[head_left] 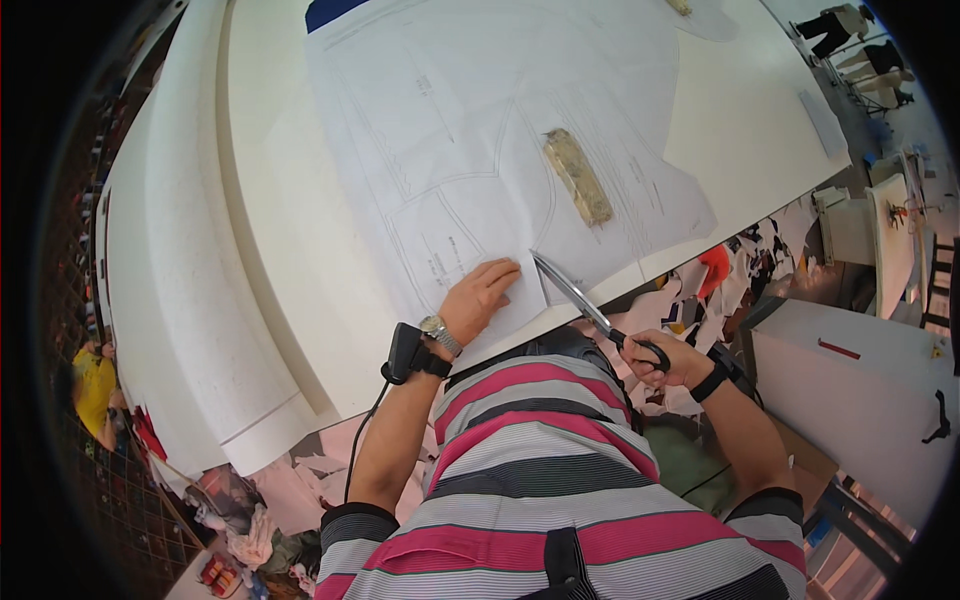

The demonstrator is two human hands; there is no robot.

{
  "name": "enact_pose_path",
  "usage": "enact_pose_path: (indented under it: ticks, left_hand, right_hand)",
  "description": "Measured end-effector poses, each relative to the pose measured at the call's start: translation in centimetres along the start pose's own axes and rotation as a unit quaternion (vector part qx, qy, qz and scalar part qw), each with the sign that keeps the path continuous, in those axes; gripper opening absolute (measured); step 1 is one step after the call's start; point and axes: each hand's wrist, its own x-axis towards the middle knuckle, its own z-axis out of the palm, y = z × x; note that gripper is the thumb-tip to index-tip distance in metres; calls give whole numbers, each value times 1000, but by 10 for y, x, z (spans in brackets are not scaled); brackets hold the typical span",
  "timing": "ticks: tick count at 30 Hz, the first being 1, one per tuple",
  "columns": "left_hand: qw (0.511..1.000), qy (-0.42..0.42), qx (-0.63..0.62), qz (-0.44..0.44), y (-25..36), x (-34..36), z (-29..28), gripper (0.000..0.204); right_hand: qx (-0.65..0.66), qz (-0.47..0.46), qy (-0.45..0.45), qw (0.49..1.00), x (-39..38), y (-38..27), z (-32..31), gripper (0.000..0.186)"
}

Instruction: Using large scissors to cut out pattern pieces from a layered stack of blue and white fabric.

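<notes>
My right hand (660, 360) grips the black handles of a long pair of scissors (578, 298). Their metal blades point up and to the left, with the tips at a cut in the white pattern paper (420, 150) near the table's front edge. My left hand (481, 302) lies on the paper just left of the blades, fingers stretched out and pressing it down. Printed pattern lines run across the sheet. A long weight wrapped in yellowish tape (578, 178) rests on the paper beyond the scissors.
A big roll of white paper (190, 220) lies along the left side of the white table (740, 120). Scraps of paper and cloth (715, 270) litter the floor below the table edge. A white cabinet (850, 370) stands at the right. Other people (840, 30) are far off, top right.
</notes>
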Motion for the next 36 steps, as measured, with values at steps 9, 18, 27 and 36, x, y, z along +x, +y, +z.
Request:
enact_pose_path:
  ticks: [9, 18, 27, 36]
  left_hand:
    - [999, 14, 31, -40, 17, 6, 2, 54]
    - [995, 22, 72, -72, 30, 5, 11, 57]
    - [989, 8, 79, -121, 54, 5, 19, 75]
    - [982, 10, 108, -156, 65, 6, 27, 84]
  right_hand:
    - [-5, 39, -68, 997, -1, -33, -33, 41]
    - [-45, 51, -61, 996, -2, -54, -38, 34]
    - [-72, 33, -50, 996, 1, -50, -41, 35]
    - [-139, 8, -56, 989, 1, -52, -33, 55]
